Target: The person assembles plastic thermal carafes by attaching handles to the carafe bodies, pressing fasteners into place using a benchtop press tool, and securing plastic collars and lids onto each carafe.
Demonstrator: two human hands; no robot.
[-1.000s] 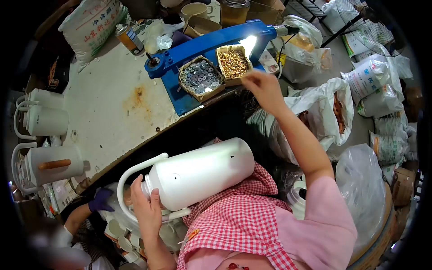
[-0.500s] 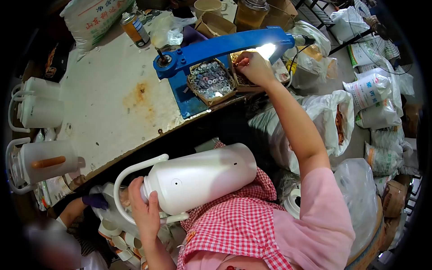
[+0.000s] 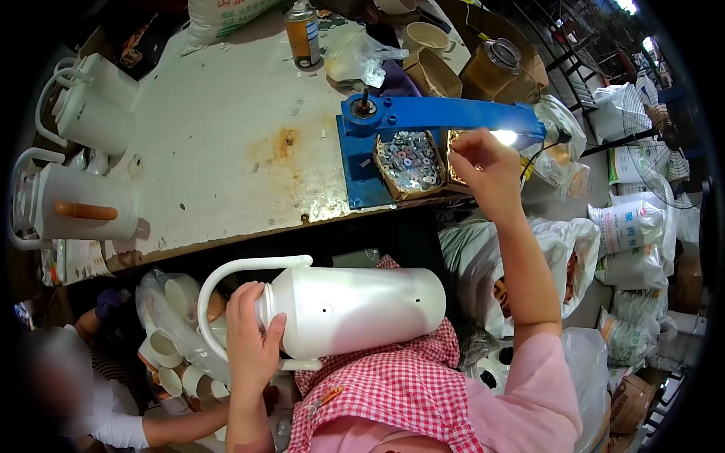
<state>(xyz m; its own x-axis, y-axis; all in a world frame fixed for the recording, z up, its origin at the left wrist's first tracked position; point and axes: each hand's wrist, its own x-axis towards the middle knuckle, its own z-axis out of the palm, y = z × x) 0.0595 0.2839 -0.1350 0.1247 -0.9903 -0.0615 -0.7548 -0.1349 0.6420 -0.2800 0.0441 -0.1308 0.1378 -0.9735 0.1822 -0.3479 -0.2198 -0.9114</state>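
A white jug body (image 3: pixel 362 311) lies on its side across my lap, its curved white handle (image 3: pixel 214 291) to the left. My left hand (image 3: pixel 254 326) is wrapped round the jug's neck. Above the box of small brass-coloured parts (image 3: pixel 455 175), my right hand (image 3: pixel 483 162) has its fingertips pinched; what they hold, if anything, is too small to make out. Left of that box is a box of grey washers (image 3: pixel 411 162). Both stand under the arm of a blue metal press (image 3: pixel 453 113), beside a bright lamp.
Two white jugs (image 3: pixel 94 202) stand at the worktable's left end. A spray can (image 3: pixel 302 35), plastic bag and glass jar (image 3: pixel 491 68) are at the back. A co-worker (image 3: pixel 113 411) sits lower left near cups (image 3: pixel 170 362). Open white sacks (image 3: pixel 483 264) stand right.
My right hand went down to the brass-coloured parts and now shows a little above their box. The view has turned, shifting the table and press. My left hand still holds the jug.
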